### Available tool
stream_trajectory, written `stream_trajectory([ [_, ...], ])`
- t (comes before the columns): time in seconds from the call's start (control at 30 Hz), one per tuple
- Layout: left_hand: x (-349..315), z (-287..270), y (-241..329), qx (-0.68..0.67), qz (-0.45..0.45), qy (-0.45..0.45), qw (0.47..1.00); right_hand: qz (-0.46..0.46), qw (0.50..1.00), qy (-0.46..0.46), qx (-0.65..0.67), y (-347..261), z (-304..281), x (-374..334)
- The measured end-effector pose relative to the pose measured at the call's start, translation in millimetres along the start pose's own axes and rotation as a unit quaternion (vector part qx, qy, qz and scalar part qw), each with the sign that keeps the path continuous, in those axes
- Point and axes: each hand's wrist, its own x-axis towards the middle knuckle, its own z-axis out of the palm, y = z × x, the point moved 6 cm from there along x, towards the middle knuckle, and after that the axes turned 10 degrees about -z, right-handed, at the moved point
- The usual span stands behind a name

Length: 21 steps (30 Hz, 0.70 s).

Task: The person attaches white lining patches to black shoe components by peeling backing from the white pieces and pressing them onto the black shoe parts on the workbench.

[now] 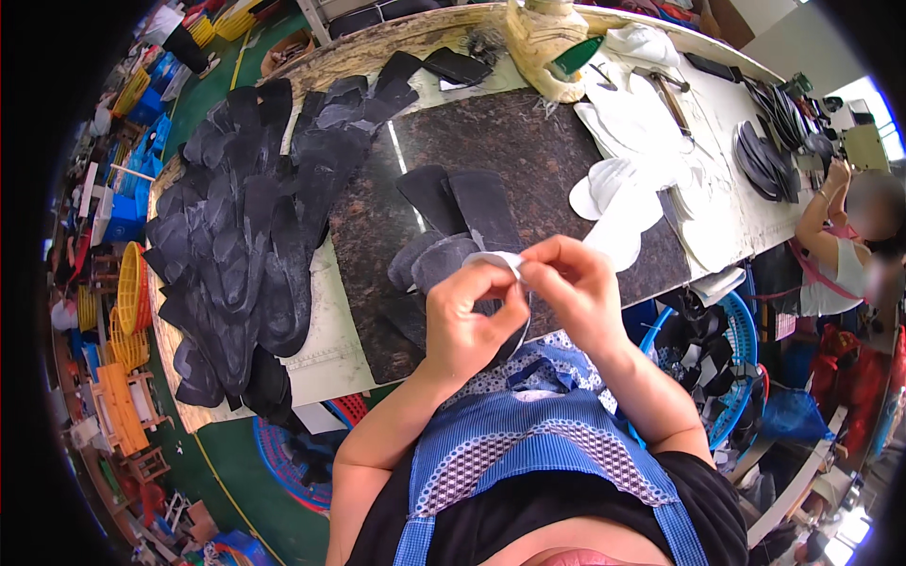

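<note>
Over the near part of a dark speckled stone slab (pixel 528 141), both my hands are closed on one small white curved piece (pixel 494 258). My left hand (pixel 464 319) pinches it between thumb and fingers. From the other side, my right hand (pixel 574 285) grips its end with the fingertips. A black piece partly shows below my hands, and I cannot tell whether it is joined to the white one. Just beyond my left hand, a few black sole-shaped pieces (pixel 439 258) overlap on the slab. White sole-shaped pieces (pixel 618 203) lie beyond my right hand.
A large heap of black sole-shaped pieces (pixel 226 208) covers the table's left side. Toward the back stand a cream container with a green piece (pixel 578 57) and a hammer (pixel 672 102). A blue basket (pixel 746 344) sits at the right below the table; another person (pixel 840 241) works beyond.
</note>
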Motion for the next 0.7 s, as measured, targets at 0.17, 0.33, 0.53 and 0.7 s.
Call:
stream_trajectory([
  [0.17, -40, -17, 37, 0.182, 0.213, -0.037, 0.959, 0.075, 0.994, -0.07, 0.043, 9, -19, -27],
  [0.33, -80, -6, 57, 0.229, 0.339, -0.184, 0.894, 0.144, 0.981, -0.108, 0.065, 18, -33, -66],
  [0.53, -76, -67, 18, -0.103, -0.238, -0.118, 0.959, 0.007, 0.857, -0.152, -0.493, 64, -101, -107],
  [0.7, -16, -62, -5, -0.069, -0.214, -0.123, 0.967, 0.126, 0.973, -0.18, 0.076, 12, 14, -51],
])
